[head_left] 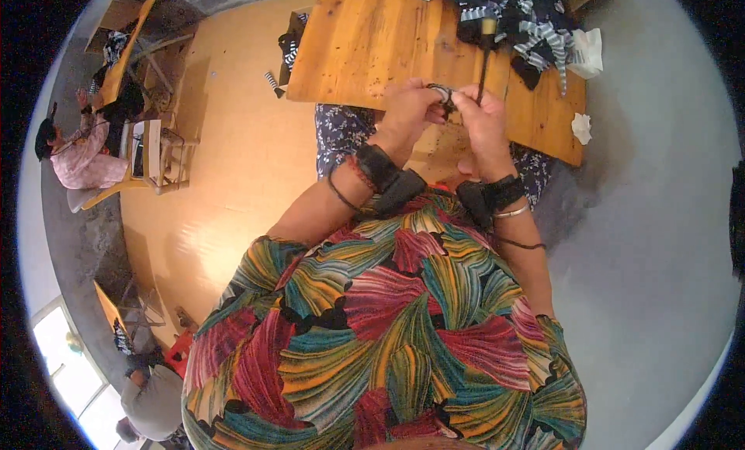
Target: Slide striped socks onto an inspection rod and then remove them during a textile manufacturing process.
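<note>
Hands meet over the near edge of the wooden table (pixel 365 46): our left hand (pixel 409 104) and right hand (pixel 479 112) both pinch one small dark-and-pale striped piece (pixel 442 93), fingers closed on it from either side. A thin dark tool (pixel 484 58) with a pale handle stands just beside the right fingers; we cannot tell whether they grip it too.

As for progress, we judge the work mid-way: a heap of striped fabric pieces (pixel 516 15) lies at the far right of the table (too tangled to count), and only the one piece is in hand. We cannot tell which of the heap are finished.

Counting: one table before us, one tool, two crumpled white scraps (pixel 582 128) at its right edge, two other people at far left, and one strap on each wrist.
</note>
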`<action>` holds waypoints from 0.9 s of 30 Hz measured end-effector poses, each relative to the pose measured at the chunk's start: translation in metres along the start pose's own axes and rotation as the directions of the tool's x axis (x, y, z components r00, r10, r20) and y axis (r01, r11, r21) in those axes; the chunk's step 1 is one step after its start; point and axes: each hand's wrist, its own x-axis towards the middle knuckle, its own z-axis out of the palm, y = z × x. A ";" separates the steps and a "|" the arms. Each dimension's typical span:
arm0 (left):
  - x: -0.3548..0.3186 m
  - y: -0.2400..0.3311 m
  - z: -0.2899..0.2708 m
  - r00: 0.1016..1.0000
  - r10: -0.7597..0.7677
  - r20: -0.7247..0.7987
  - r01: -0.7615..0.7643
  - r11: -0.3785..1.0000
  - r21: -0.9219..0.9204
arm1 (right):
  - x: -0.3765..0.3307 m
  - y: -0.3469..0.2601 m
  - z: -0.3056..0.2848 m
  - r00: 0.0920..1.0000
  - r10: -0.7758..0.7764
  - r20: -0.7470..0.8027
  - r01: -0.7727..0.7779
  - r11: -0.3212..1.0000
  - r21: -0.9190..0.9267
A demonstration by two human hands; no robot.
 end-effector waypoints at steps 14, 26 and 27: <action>-0.005 0.005 -0.003 0.960 -0.220 0.175 0.252 0.948 -0.196 | 0.006 0.016 -0.015 0.990 -0.121 0.069 0.136 0.945 -0.297; -0.016 -0.001 0.003 1.000 0.019 0.016 -0.018 0.998 -0.053 | -0.002 0.004 -0.003 0.983 -0.048 0.178 0.090 0.969 -0.232; -0.016 0.000 0.002 0.999 0.022 0.027 -0.021 0.999 -0.031 | -0.002 0.005 -0.004 0.980 -0.091 0.179 0.126 0.972 -0.197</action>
